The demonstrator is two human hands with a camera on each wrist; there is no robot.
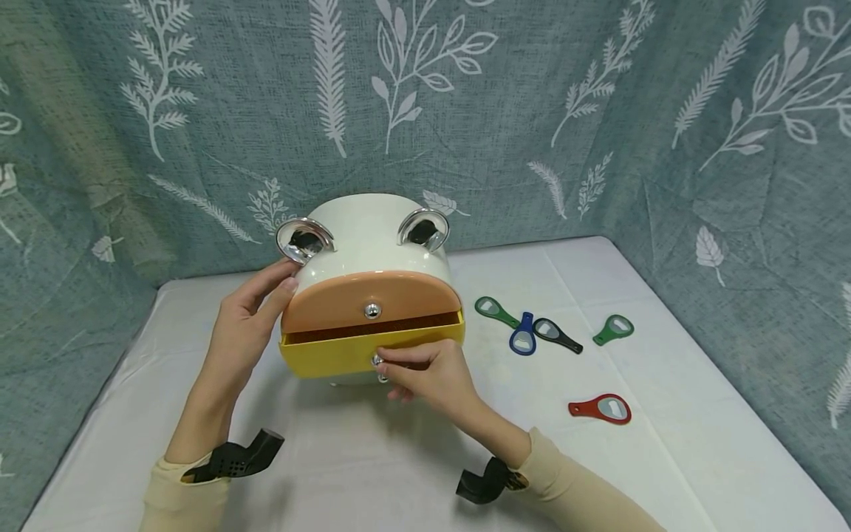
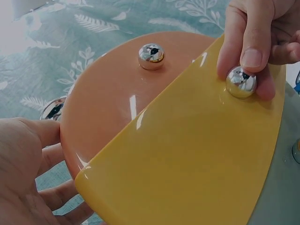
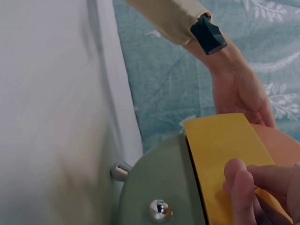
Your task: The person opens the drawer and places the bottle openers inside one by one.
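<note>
A white chest [image 1: 372, 222] with ringed silver eyes stands on the table. Its orange upper drawer [image 1: 332, 307] is closed, while the yellow middle drawer [image 1: 326, 357] sticks out and shows a dark gap along its top. My right hand [image 1: 439, 377] pinches the yellow drawer's round silver knob [image 2: 241, 82] between thumb and fingers. Against the chest's left side rests my left hand [image 1: 242, 318], fingers extended and touching the edge. Below, the grey-green lower drawer [image 3: 150, 183] with its own silver knob [image 3: 160, 209] is partly hidden by the yellow one.
Right of the chest lie bottle openers: a green one [image 1: 495, 310], a blue one [image 1: 522, 340] and a black one [image 1: 558, 336] close together. Another green opener [image 1: 614, 329] and a red opener [image 1: 601, 408] lie farther right. A patterned curtain [image 1: 499, 148] hangs behind the white-covered table [image 1: 332, 473].
</note>
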